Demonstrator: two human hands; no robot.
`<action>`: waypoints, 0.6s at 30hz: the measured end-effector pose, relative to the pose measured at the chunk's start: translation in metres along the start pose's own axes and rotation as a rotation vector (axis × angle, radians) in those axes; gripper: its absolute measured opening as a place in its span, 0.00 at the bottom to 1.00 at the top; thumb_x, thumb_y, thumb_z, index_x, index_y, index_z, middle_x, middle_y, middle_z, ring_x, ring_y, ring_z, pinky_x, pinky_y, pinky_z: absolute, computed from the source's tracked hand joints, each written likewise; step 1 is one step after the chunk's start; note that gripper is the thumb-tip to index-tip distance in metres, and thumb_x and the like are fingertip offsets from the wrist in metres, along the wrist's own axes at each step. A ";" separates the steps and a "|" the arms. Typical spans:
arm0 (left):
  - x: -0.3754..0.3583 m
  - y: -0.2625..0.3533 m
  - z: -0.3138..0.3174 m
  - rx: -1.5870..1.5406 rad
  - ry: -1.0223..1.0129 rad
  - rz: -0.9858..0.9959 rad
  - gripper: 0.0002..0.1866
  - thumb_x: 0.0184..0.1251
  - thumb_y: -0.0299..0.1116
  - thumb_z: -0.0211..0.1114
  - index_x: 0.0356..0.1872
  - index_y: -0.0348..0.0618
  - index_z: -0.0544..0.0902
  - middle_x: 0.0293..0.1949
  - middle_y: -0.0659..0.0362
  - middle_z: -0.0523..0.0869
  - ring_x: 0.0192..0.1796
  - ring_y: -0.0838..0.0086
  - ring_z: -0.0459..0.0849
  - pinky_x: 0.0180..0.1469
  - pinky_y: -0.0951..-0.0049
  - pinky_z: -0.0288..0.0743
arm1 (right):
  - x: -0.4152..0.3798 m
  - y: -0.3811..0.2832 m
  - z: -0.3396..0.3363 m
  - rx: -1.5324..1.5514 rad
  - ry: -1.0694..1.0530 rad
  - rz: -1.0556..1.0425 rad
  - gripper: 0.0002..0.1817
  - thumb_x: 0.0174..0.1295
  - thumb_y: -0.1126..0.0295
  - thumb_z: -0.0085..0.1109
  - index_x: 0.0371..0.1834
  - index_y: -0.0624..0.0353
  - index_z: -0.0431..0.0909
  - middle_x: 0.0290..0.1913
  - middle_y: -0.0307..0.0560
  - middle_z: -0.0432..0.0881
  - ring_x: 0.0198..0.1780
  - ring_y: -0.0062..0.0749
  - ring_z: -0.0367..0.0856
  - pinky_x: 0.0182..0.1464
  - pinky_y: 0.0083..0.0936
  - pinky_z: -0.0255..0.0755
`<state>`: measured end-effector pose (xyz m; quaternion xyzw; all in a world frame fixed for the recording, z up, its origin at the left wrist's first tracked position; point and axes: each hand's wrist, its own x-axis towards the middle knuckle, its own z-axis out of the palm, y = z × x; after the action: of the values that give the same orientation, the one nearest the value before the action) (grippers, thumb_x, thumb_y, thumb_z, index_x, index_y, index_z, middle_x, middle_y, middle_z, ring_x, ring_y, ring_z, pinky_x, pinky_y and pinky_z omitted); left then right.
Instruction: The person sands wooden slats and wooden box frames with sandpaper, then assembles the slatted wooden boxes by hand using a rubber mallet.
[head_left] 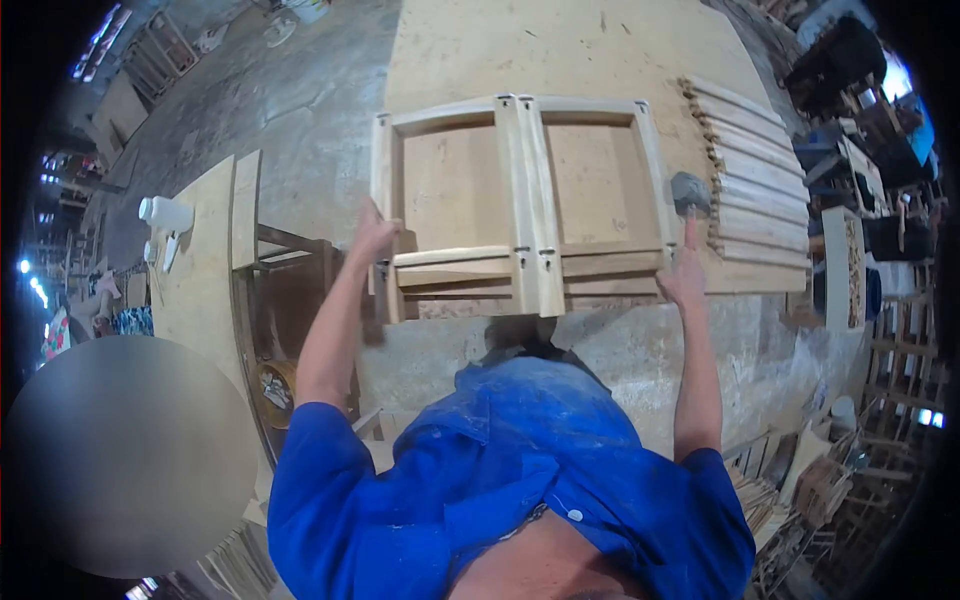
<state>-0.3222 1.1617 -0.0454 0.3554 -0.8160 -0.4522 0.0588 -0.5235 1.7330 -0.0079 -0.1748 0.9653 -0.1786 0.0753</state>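
Two light wooden frames [519,180] lie side by side, their slatted near ends at the table's front edge. At the outer side of the left frame, my left hand [378,235] is closed on the rail, thumb over its top. My right hand [684,275] is at the near outer corner of the right frame, thumb against the wood, with one long finger pointing away from me. Just beyond that fingertip sits a dark grey rounded lump [690,193], like a mallet head. Dark slots and fittings show at the frame corners.
Under the frames is a pale board-topped table [570,45]. Several wooden strips [755,170] are lined up at its right. A side bench [200,270] on the left carries a white bottle [166,213]. Stacked wood [765,500] stands at lower right.
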 end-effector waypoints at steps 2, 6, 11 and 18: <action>0.006 -0.006 0.016 -0.021 -0.018 0.120 0.42 0.43 0.32 0.73 0.65 0.29 0.70 0.53 0.41 0.82 0.49 0.57 0.86 0.51 0.61 0.81 | 0.011 0.016 -0.003 -0.089 -0.127 0.034 0.34 0.48 0.67 0.68 0.60 0.69 0.72 0.81 0.66 0.51 0.65 0.62 0.75 0.57 0.46 0.77; -0.043 0.021 -0.011 -0.176 0.060 0.012 0.42 0.52 0.42 0.78 0.68 0.35 0.72 0.61 0.44 0.80 0.64 0.56 0.78 0.68 0.58 0.71 | 0.009 -0.004 -0.008 -0.016 -0.070 -0.091 0.63 0.50 0.52 0.74 0.83 0.65 0.41 0.84 0.63 0.45 0.84 0.54 0.42 0.83 0.37 0.41; -0.173 0.027 -0.034 -0.075 0.447 0.158 0.56 0.56 0.58 0.73 0.78 0.37 0.56 0.78 0.36 0.55 0.80 0.43 0.53 0.81 0.52 0.47 | 0.047 0.074 0.019 0.040 -0.018 -0.448 0.69 0.48 0.41 0.71 0.83 0.68 0.38 0.83 0.66 0.43 0.84 0.52 0.42 0.83 0.40 0.40; -0.513 0.025 -0.082 0.761 1.177 -0.130 0.64 0.44 0.58 0.82 0.78 0.39 0.55 0.79 0.38 0.53 0.80 0.47 0.55 0.79 0.49 0.51 | 0.063 -0.001 -0.053 -0.126 -0.882 0.098 0.52 0.52 0.49 0.75 0.74 0.70 0.62 0.54 0.68 0.83 0.56 0.58 0.82 0.60 0.45 0.75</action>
<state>0.0787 1.4377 0.1380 0.5848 -0.7273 0.1294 0.3352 -0.5924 1.7259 0.0362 -0.1927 0.8570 -0.0242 0.4773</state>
